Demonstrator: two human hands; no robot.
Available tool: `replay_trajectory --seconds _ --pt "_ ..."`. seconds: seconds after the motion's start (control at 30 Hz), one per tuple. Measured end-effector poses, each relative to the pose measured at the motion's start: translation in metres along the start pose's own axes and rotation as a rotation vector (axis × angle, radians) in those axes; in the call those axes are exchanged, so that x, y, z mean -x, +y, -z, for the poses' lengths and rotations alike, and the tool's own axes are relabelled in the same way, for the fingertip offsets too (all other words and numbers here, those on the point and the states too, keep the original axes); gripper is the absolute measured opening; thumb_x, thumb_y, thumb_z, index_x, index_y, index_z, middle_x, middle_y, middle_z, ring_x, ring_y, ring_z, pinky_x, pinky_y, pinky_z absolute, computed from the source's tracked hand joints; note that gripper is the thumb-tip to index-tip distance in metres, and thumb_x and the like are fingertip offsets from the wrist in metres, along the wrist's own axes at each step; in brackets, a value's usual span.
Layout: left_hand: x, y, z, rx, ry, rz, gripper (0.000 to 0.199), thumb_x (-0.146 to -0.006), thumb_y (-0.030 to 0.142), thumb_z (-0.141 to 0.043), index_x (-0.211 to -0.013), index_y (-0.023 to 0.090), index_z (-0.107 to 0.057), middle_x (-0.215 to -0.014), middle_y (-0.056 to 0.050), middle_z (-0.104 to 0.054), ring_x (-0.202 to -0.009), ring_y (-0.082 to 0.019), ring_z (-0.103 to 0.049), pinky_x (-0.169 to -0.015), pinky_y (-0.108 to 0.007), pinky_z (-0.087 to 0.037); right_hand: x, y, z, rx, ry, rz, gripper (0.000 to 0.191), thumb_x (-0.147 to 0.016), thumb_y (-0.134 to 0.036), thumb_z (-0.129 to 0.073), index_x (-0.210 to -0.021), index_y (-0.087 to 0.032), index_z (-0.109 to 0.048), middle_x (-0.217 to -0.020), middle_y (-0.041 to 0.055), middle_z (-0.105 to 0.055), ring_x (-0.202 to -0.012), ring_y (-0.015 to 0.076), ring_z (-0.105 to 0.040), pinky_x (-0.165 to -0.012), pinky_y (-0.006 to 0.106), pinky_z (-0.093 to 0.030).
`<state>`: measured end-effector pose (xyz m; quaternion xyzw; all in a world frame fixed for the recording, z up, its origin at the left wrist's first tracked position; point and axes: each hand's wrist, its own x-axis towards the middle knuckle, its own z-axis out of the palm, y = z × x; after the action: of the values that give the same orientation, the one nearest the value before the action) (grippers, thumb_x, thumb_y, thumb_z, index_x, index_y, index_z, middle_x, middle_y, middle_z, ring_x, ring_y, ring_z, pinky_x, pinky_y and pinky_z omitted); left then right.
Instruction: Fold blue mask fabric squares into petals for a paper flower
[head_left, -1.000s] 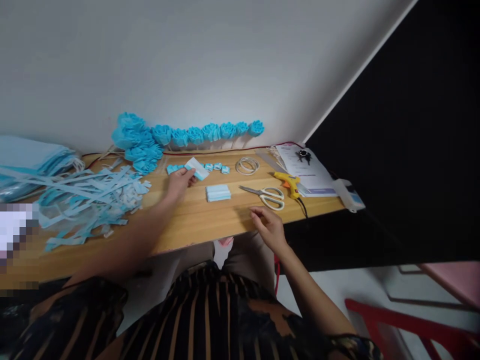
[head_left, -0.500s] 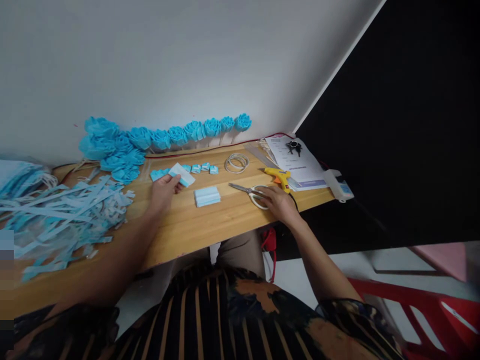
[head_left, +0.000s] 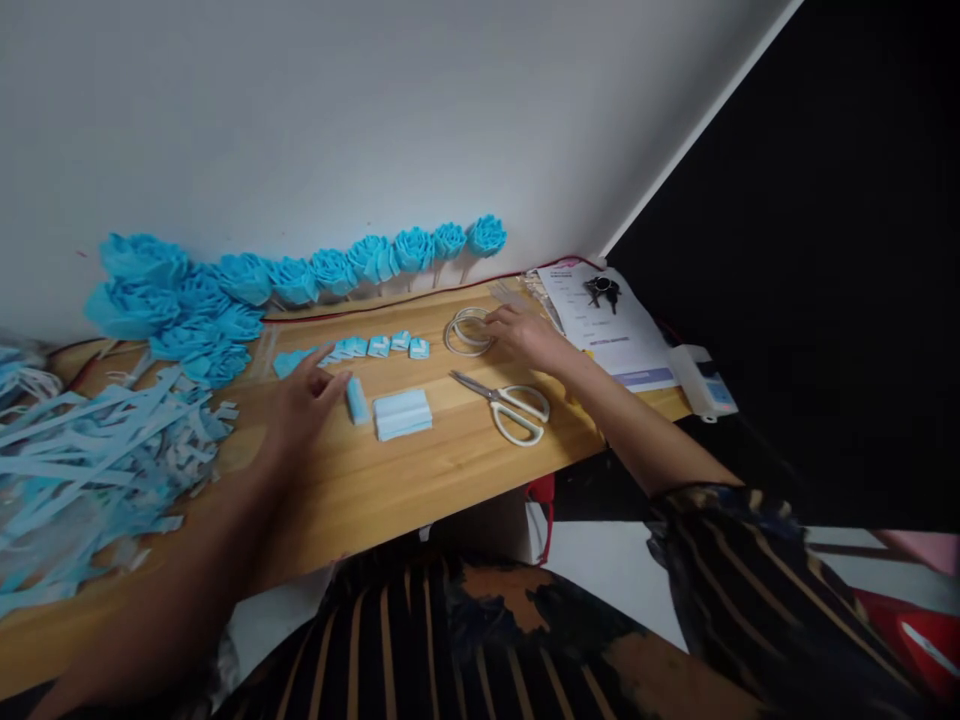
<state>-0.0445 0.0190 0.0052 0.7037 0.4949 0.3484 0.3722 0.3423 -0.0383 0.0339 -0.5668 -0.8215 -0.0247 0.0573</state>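
Observation:
My left hand (head_left: 306, 400) is above the table with its fingers apart and nothing in it. Just right of its fingertips lies a small folded blue piece (head_left: 357, 400). Beside that is a stack of light blue folded pieces (head_left: 403, 414). A row of small folded blue pieces (head_left: 379, 346) lies behind. My right hand (head_left: 525, 335) reaches over the right side of the wire rings (head_left: 466, 332), its fingertips at their edge; whether it grips them is unclear. White-handled scissors (head_left: 501, 398) lie on the table in front of it.
Blue fabric flowers (head_left: 334, 270) line the wall. Blue and white strips (head_left: 112, 450) are heaped at the left. Keys (head_left: 602, 292) rest on papers (head_left: 637, 345) at the right, near a white container (head_left: 703, 382). My right forearm mostly hides the yellow glue gun.
My left hand has let go of the light blue piece, and a folded piece now lies beside it. My right hand has left the scissors and moved up to the wire rings.

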Motion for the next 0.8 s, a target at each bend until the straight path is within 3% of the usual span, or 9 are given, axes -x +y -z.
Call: replay_trajectory --seconds 0.1,0.17,0.27,0.33,0.43,0.5,0.57,0.63,0.8 --pt "0.007 0.013 0.007 -0.166 0.231 -0.26 0.037 -0.09 0.043 -0.063 -0.118 0.023 -0.075 -0.085 -0.003 -0.066 -0.074 -0.02 -0.055 -0.075 -0.034 -0.046 -0.016 0.01 0.0 -0.001 -0.036 0.112 0.02 -0.092 -0.011 -0.057 -0.098 -0.013 -0.076 -0.123 0.0169 -0.073 -0.116 0.0295 -0.061 -0.099 0.04 -0.047" --pt "0.014 0.03 0.008 -0.152 0.248 -0.339 0.03 -0.092 0.039 -0.063 -0.114 0.024 -0.077 -0.099 -0.007 -0.071 -0.084 -0.023 -0.06 -0.084 -0.037 -0.048 -0.022 0.007 0.008 -0.041 -0.026 0.132 0.011 -0.09 -0.014 -0.063 -0.09 -0.015 -0.074 -0.115 0.0147 -0.074 -0.109 0.0279 -0.063 -0.095 0.037 -0.046" --pt "0.022 0.066 -0.002 -0.03 0.087 -0.36 0.025 -0.086 0.035 -0.07 -0.107 0.026 -0.08 -0.114 -0.009 -0.075 -0.097 -0.027 -0.066 -0.082 -0.036 -0.052 -0.029 -0.012 0.03 -0.142 -0.039 0.132 0.01 -0.093 -0.021 -0.062 -0.095 -0.018 -0.071 -0.097 0.0081 -0.075 -0.09 0.0218 -0.065 -0.082 0.031 -0.045" --pt "0.022 0.091 -0.016 0.022 -0.049 -0.376 0.026 -0.083 0.031 -0.073 -0.108 0.026 -0.081 -0.12 -0.009 -0.075 -0.109 -0.03 -0.068 -0.093 -0.039 -0.052 -0.033 -0.03 0.046 -0.226 -0.063 0.143 0.01 -0.094 -0.02 -0.06 -0.099 -0.019 -0.069 -0.092 0.0047 -0.074 -0.082 0.0186 -0.064 -0.078 0.029 -0.043" --pt "0.013 0.115 -0.038 0.063 -0.191 -0.424 0.034 -0.079 0.024 -0.075 -0.113 0.024 -0.08 -0.129 -0.01 -0.073 -0.128 -0.032 -0.062 -0.109 -0.042 -0.046 -0.033 -0.055 0.064 -0.267 -0.061 0.222 0.012 -0.093 -0.02 -0.06 -0.101 -0.018 -0.068 -0.094 0.005 -0.075 -0.087 0.0196 -0.066 -0.078 0.028 -0.042" --pt "0.006 0.118 -0.05 0.126 -0.237 -0.365 0.036 -0.077 0.022 -0.076 -0.113 0.022 -0.079 -0.121 -0.01 -0.076 -0.12 -0.031 -0.066 -0.105 -0.041 -0.048 -0.029 -0.066 0.072 -0.311 -0.044 0.28 0.014 -0.094 -0.021 -0.059 -0.102 -0.018 -0.07 -0.097 0.0056 -0.076 -0.089 0.02 -0.067 -0.079 0.028 -0.043" --pt "0.002 0.115 -0.057 0.188 -0.272 -0.247 0.032 -0.078 0.023 -0.074 -0.109 0.02 -0.08 -0.097 -0.006 -0.078 -0.093 -0.025 -0.071 -0.089 -0.036 -0.053 -0.024 -0.071 0.075 -0.374 -0.018 0.306 0.016 -0.097 -0.024 -0.057 -0.104 -0.018 -0.071 -0.099 0.0051 -0.076 -0.09 0.0195 -0.068 -0.081 0.029 -0.045" --pt "0.002 0.109 -0.059 0.257 -0.312 -0.12 0.024 -0.08 0.024 -0.071 -0.101 0.019 -0.081 -0.079 -0.003 -0.075 -0.07 -0.019 -0.066 -0.074 -0.032 -0.052 -0.018 -0.073 0.076 -0.433 0.027 0.292 0.02 -0.099 -0.026 -0.055 -0.108 -0.02 -0.072 -0.101 0.0044 -0.077 -0.093 0.0191 -0.069 -0.083 0.029 -0.047" --pt "0.01 0.097 -0.056 0.469 -0.299 0.05 0.012 -0.077 0.028 -0.073 -0.081 0.02 -0.081 -0.072 -0.002 -0.072 -0.066 -0.015 -0.06 -0.069 -0.029 -0.049 0.005 -0.078 0.076 -0.471 0.265 0.118 0.023 -0.101 -0.032 -0.056 -0.116 -0.023 -0.071 -0.117 0.005 -0.076 -0.113 0.0232 -0.069 -0.1 0.038 -0.05"
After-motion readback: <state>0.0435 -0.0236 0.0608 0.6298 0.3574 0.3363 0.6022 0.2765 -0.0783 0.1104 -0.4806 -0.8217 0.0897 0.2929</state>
